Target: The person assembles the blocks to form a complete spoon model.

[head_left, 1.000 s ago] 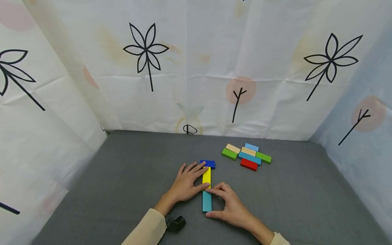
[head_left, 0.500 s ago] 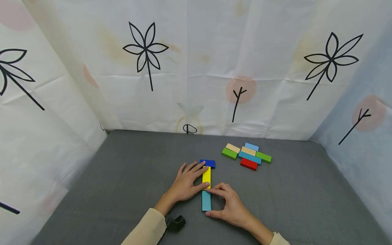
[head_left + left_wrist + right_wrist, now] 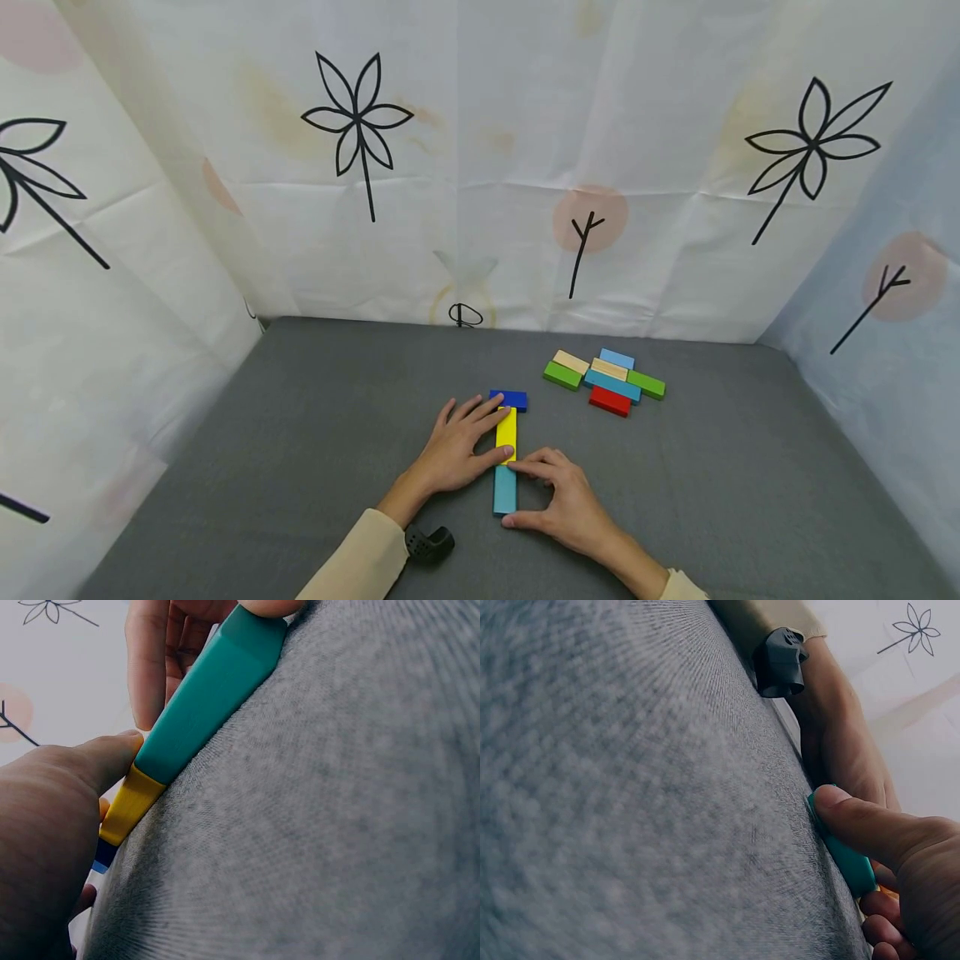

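In the head view a teal block point(image 3: 505, 492), a yellow block point(image 3: 507, 429) and a dark blue block point(image 3: 517, 402) lie on the table. Teal and yellow run end to end; the blue one sits crosswise at the far end. My left hand point(image 3: 452, 454) rests with spread fingers on the blue and yellow blocks, its thumb at the yellow block's near end. Thumb and index finger of my right hand point(image 3: 573, 507) pinch the teal block lengthwise, one at each end. In the left wrist view the teal block point(image 3: 206, 705) meets the yellow block point(image 3: 133, 804).
Farther back on the right, several blocks lie side by side, among them a red block point(image 3: 610, 402), a green block point(image 3: 562, 376) and a light blue block point(image 3: 617, 359). Patterned white cloth point(image 3: 480, 167) walls in the grey table point(image 3: 360, 400) behind and at the sides.
The teal block has slid slightly away from me and straightened against the yellow block's end. My right thumb moved a little with it. The left hand stays put.
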`<state>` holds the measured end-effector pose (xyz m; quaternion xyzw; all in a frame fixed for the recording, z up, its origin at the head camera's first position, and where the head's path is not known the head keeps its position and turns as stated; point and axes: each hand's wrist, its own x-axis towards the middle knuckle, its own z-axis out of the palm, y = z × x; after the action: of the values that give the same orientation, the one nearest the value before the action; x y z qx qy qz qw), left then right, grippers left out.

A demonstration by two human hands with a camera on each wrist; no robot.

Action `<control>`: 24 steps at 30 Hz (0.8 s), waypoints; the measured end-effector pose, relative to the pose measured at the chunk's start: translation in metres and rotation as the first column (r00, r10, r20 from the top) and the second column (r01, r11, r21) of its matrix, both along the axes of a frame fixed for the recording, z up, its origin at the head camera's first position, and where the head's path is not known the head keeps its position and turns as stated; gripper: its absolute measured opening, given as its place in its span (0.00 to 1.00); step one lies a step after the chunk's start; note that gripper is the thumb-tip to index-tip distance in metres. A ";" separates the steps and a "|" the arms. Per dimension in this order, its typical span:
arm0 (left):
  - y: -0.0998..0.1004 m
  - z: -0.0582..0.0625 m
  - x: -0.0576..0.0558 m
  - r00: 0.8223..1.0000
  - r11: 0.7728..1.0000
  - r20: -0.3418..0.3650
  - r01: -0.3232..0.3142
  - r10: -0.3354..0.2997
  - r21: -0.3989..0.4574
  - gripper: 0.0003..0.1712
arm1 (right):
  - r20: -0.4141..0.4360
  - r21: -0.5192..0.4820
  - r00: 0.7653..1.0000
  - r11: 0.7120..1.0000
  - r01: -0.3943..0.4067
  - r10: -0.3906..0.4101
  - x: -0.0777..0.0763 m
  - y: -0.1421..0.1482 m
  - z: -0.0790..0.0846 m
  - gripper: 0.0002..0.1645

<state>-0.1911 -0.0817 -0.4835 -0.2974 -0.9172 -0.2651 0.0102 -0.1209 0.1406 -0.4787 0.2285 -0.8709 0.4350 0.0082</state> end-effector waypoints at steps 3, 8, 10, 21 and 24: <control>0.000 0.000 0.000 1.000 1.000 0.006 0.000 0.000 -0.007 0.38 | -0.005 0.005 1.000 1.000 0.004 -0.004 0.000 0.000 0.000 0.35; 0.000 0.000 0.000 1.000 1.000 0.008 -0.003 0.003 -0.014 0.38 | -0.013 0.007 1.000 1.000 0.007 -0.007 0.001 -0.001 0.001 0.35; 0.000 0.000 0.000 1.000 1.000 0.006 -0.003 0.003 -0.014 0.38 | -0.014 0.009 1.000 1.000 0.007 -0.007 0.001 -0.001 0.001 0.35; 0.001 0.005 -0.004 1.000 1.000 0.026 -0.007 0.008 -0.030 0.38 | 0.006 0.045 1.000 0.999 0.025 -0.026 -0.001 -0.003 0.007 0.35; 0.002 0.007 -0.007 0.999 0.999 0.032 -0.001 0.002 -0.035 0.38 | 0.012 0.056 0.999 0.998 0.035 -0.036 -0.003 -0.004 0.009 0.35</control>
<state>-0.1981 -0.0795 -0.4766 -0.2926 -0.9219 -0.2537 -0.0096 -0.1235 0.1367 -0.4700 0.2105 -0.8866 0.4118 0.0041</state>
